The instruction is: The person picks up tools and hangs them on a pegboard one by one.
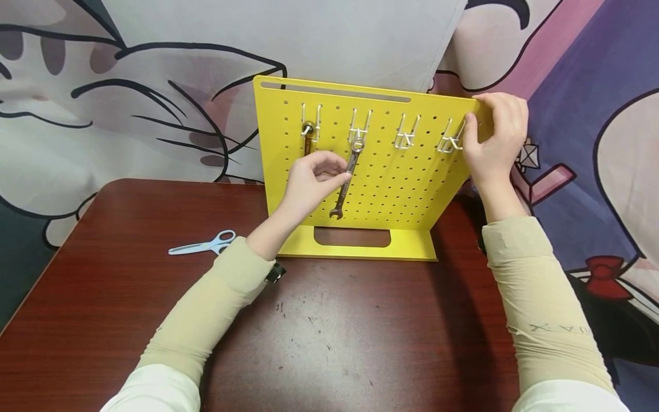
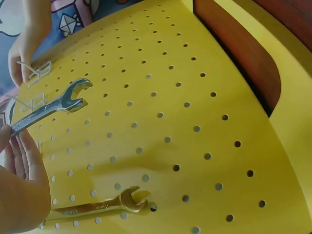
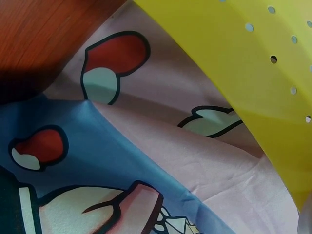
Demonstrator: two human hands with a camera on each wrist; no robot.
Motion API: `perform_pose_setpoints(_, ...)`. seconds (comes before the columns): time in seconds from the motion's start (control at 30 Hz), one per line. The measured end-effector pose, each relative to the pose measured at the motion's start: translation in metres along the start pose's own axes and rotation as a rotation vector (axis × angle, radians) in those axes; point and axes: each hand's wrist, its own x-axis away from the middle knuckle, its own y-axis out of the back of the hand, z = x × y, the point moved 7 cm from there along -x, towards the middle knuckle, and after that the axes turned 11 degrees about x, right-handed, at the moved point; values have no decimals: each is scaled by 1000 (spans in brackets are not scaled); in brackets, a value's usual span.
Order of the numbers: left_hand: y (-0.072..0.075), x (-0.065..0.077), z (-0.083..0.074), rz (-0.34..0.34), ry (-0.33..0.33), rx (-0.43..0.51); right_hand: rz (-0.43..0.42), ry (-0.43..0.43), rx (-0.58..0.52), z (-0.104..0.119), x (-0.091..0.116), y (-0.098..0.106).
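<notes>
My left hand (image 1: pixel 315 182) pinches a silver combination wrench (image 1: pixel 345 182) by its shaft between thumb and fingers. The wrench's ring end is up at the second white hook (image 1: pixel 358 123) of a yellow pegboard (image 1: pixel 407 189); whether it hangs on the hook I cannot tell. In the left wrist view its open jaw points away from the hand. A second, gold-looking wrench (image 2: pixel 105 206) hangs from the first hook (image 1: pixel 311 121), partly behind the left hand. With fingers over the back and thumb in front, my right hand (image 1: pixel 496 134) grips the pegboard's upper right corner.
Two more white hooks, a third (image 1: pixel 407 133) and a fourth (image 1: pixel 451 137), bear no tools. Light blue scissors (image 1: pixel 203 246) lie on the dark red wooden table (image 1: pixel 329 332), left of the board. A cartoon-printed cloth (image 1: pixel 170 126) hangs behind the table.
</notes>
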Motion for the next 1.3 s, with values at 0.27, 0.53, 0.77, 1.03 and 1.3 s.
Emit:
perform_pose_setpoints(0.27, -5, -5, 3, -18, -15, -11, -5, 2, -2, 1, 1, 0)
perform_pose_setpoints(0.53, -5, -11, 9, -60, -15, -30, 2, -4, 2, 1, 2, -1)
perform_pose_setpoints(0.77, -5, -16, 13, -99, -10, -32, -13, -5, -9, 0, 2, 0)
perform_pose_setpoints(1.03, -6, -20, 14, -142, 0, -55, -22, -2, -14, -1, 1, -2)
perform_pose_setpoints(1.3, -9, -21, 13, -187, -39, -118, -22, -9, -12, -1, 0, -2)
